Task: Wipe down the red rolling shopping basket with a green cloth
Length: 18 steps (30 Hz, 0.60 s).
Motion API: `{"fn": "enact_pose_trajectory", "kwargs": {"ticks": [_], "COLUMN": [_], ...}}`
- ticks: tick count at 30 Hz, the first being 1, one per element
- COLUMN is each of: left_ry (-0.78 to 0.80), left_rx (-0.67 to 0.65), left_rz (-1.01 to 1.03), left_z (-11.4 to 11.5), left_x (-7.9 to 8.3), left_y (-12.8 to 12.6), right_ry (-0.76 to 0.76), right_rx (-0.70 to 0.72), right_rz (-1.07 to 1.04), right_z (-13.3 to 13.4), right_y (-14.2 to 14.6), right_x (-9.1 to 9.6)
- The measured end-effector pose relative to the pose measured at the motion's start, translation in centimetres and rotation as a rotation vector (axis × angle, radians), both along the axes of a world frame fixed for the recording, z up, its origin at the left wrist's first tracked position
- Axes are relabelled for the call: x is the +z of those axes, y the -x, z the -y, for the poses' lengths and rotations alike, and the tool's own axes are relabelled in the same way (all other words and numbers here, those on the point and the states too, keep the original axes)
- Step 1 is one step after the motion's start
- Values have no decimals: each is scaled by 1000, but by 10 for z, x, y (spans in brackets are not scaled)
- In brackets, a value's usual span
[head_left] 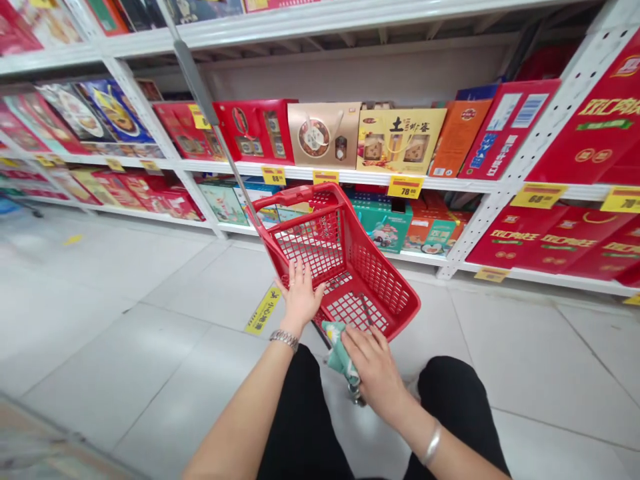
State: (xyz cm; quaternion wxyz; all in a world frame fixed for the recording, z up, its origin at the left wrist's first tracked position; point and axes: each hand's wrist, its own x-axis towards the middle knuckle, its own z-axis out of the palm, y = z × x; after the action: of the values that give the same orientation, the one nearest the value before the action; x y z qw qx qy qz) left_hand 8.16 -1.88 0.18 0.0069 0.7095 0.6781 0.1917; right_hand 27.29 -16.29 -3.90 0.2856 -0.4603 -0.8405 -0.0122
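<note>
A red plastic mesh shopping basket (345, 247) stands in front of me on a rolling trolley, with a long grey-gripped pole handle (193, 77) rising from its far corner. My left hand (300, 297) grips the basket's near rim, with a metal watch bracelet (284, 339) on the wrist. Just below the rim, my right hand (375, 370) holds a crumpled teal patterned cloth or packet (337, 350), and a silver bangle (431, 443) circles that wrist. The trolley's lower frame is mostly hidden.
White metal shelving (350, 172) with yellow price tags holds red, gold and teal gift boxes ahead and to the right. White floor tiles (125, 347) spread around me, with a yellow floor sticker (263, 310) near the basket.
</note>
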Motion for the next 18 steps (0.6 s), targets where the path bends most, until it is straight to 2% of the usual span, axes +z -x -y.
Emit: {"fn": "enact_pose_trajectory", "kwargs": {"ticks": [4,8,14,18], "left_ry": [66,140,164,182], "left_rx": [-8,-15,1,10], "left_rz": [15,3,-1,-20], "left_z": [-7,-14,-19,-17], "left_x": [5,11,13,15], "left_y": [7,6,-6,-14], "right_ry": [-32,-94,-126,-106], "right_rx": [37,36,-81,-204], "right_rz": [54,92,166,220], "right_z": [4,0,-22,-46], "right_y": [-9,-33,-90,-134], "right_x": [0,-4,-16,-15]}}
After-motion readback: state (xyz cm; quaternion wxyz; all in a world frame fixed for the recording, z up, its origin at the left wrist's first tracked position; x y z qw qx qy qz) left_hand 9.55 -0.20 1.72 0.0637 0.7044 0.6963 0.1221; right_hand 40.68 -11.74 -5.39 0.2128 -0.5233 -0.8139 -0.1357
